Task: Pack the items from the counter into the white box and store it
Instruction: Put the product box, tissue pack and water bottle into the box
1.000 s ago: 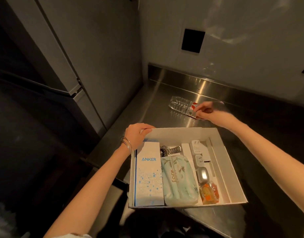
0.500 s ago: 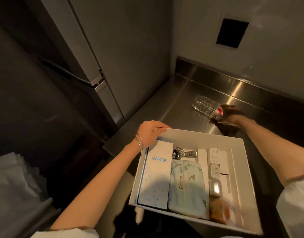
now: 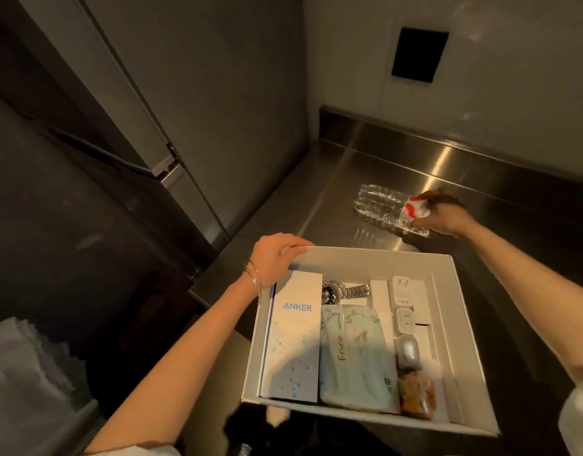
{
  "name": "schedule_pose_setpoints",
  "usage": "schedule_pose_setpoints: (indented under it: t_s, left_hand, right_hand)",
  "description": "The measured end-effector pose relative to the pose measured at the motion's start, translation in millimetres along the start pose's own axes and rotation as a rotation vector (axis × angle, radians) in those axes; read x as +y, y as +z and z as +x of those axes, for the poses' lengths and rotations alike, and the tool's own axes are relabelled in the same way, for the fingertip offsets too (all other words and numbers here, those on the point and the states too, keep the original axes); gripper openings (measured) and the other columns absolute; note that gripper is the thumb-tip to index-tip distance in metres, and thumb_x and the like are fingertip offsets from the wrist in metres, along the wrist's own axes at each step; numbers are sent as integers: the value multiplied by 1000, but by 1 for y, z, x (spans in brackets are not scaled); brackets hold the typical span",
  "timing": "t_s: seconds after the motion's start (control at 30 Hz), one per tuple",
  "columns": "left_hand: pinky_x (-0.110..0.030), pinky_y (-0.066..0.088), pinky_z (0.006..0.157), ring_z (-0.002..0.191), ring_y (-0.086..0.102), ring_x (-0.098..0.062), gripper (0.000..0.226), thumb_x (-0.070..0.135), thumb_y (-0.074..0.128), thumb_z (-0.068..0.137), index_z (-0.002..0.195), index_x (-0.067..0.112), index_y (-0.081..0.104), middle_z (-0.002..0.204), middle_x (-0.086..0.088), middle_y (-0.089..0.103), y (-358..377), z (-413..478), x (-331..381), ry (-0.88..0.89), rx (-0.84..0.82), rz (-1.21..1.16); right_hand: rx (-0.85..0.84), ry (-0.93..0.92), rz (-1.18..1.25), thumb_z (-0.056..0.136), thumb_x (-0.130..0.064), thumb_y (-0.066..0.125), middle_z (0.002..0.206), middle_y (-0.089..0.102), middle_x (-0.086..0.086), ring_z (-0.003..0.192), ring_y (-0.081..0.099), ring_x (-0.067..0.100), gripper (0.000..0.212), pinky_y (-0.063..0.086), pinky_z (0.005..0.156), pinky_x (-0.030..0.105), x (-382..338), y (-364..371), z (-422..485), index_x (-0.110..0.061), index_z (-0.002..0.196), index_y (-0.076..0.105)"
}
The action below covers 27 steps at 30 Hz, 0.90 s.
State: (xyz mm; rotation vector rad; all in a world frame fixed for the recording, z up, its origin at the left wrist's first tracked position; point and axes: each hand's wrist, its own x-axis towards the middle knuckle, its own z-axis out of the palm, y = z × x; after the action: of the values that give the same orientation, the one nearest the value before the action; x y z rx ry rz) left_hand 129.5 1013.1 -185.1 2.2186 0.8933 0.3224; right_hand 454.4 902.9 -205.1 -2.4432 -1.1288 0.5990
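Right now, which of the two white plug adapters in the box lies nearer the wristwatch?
The upper adapter, against the white box's far wall and level with the wristwatch; the other adapter lies below it, nearer the silver case.

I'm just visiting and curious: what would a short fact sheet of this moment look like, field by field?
setting: steel counter beside a tall grey cabinet
left hand: grips the far left corner of the white box
right hand: closed on the label end of a clear plastic bottle lying on the counter
in the box: Anker carton, wristwatch, pale green pouch, white chargers, grey case, orange snack packet
left to pack: the bottle
box lid: none in view
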Motion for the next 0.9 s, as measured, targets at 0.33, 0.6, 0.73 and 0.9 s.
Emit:
schedule_pose_setpoints:
  t_s: [0.33,0.6,0.73,0.9]
  left_hand:
    - [-34,48,88,99,58,-19,24,19,46,93,103,20,69,107,-4,68,0,2,-5,39,-13,-16]
    - [-32,46,85,99,58,-20,26,21,45,94,104,18,68,109,-6,68,2,2,-6,67,-8,-22]
    - [-28,45,82,95,56,-15,25,22,47,93,104,18,68,109,-6,68,4,2,-7,58,0,-57]
    - [-25,45,81,90,53,-9,25,22,46,93,103,17,69,109,-5,68,3,2,-9,71,0,-62]
  right_hand:
    - [-71,-557,133,59,-39,73,111,46,-3,104,47,-6,65,42,82,1,-62,-95,-108,-17,115,48]
    - [-352,-733,-511,71,-18,74,123,45,-11,119,37,7,55,40,101,27,-90,-76,-171,-34,119,52]
    - [-400,-815,-829,77,-17,69,129,49,-5,125,37,17,48,28,111,39,-101,-45,-177,-28,121,54]
    - [-481,-809,-819,80,-12,67,134,48,-3,134,30,15,47,-2,115,31,-98,-24,-175,-26,123,54]
